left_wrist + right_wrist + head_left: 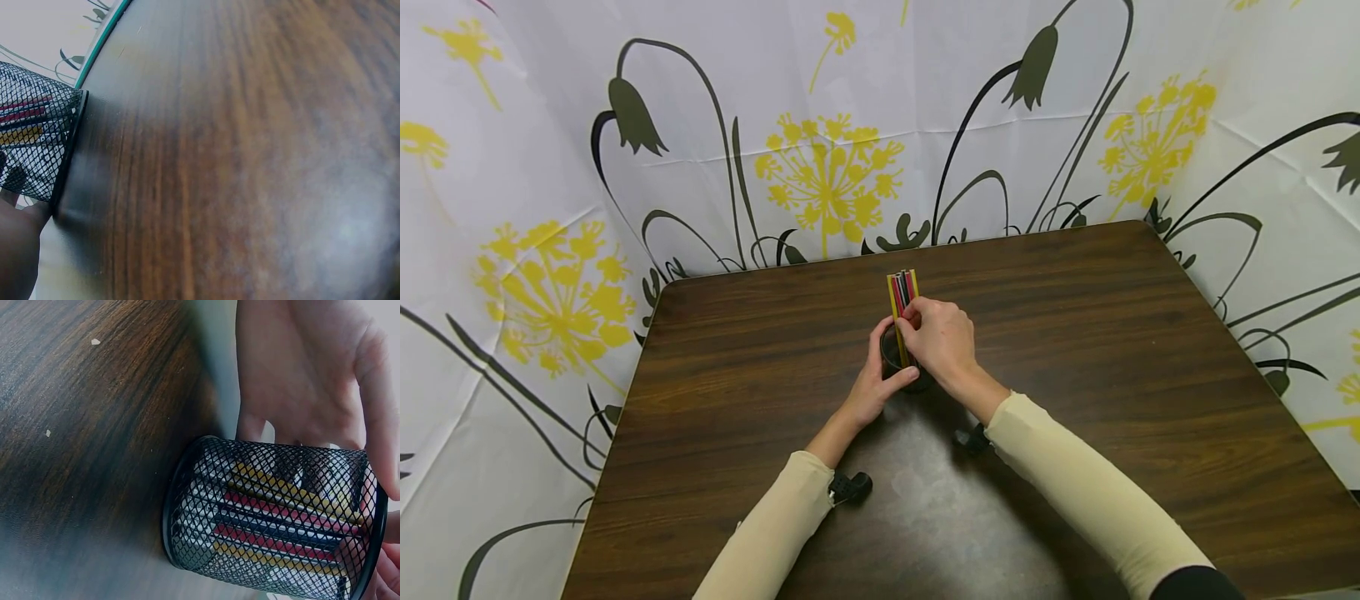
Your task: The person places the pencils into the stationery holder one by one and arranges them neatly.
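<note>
A black wire-mesh pencil cup [206, 506] stands upright on the table, its side facing the right wrist camera. My left hand [874, 379] holds it around the side, thumb near the rim. With thumb and fingertips, my right hand [946, 337] pinches a bundle of pencils [902, 287] in yellow, red and black. Their lower parts are inside the cup and their upper ends stick up above my fingers. Through the mesh in the right wrist view, the pencils' lower ends show short of the cup's base. The left wrist view catches only part of the cup [37, 125].
The dark wood-grain table [745, 350] extends around both hands. A white curtain [865, 83] printed with yellow and grey flowers hangs behind its far edge and at both sides. Small pale specks lie on the tabletop in the right wrist view.
</note>
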Action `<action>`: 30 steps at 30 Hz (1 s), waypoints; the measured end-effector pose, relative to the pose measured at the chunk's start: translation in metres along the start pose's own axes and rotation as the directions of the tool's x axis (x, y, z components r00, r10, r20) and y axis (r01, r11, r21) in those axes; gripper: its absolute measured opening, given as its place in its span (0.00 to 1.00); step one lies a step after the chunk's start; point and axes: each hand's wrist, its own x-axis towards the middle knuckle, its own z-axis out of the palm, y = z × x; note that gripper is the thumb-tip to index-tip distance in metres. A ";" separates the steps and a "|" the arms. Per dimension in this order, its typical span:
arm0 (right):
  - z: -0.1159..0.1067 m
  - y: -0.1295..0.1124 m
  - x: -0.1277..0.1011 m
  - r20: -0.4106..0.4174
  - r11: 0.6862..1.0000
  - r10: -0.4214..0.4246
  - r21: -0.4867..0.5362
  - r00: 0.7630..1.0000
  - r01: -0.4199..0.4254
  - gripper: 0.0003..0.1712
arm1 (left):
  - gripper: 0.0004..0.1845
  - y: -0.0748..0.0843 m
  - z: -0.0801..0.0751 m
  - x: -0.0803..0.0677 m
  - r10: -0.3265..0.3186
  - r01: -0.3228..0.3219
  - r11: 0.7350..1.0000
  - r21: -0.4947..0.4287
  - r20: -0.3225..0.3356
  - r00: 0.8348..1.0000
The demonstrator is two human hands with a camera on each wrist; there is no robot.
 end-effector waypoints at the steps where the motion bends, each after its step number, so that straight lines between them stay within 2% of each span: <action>1: 0.000 0.000 0.000 0.000 1.000 -0.004 -0.003 1.000 0.004 0.06 | 0.44 0.000 0.000 0.000 0.000 0.000 1.000 -0.001 0.000 1.000; 23: -0.001 0.005 -0.001 0.043 1.000 0.001 0.010 0.999 -0.001 0.07 | 0.44 0.000 0.000 0.001 -0.006 0.006 1.000 0.014 -0.010 1.000; 30: -0.012 0.004 -0.002 0.039 0.999 -0.006 0.034 0.999 0.005 0.08 | 0.44 -0.001 0.000 0.001 -0.012 0.012 1.000 0.004 -0.002 1.000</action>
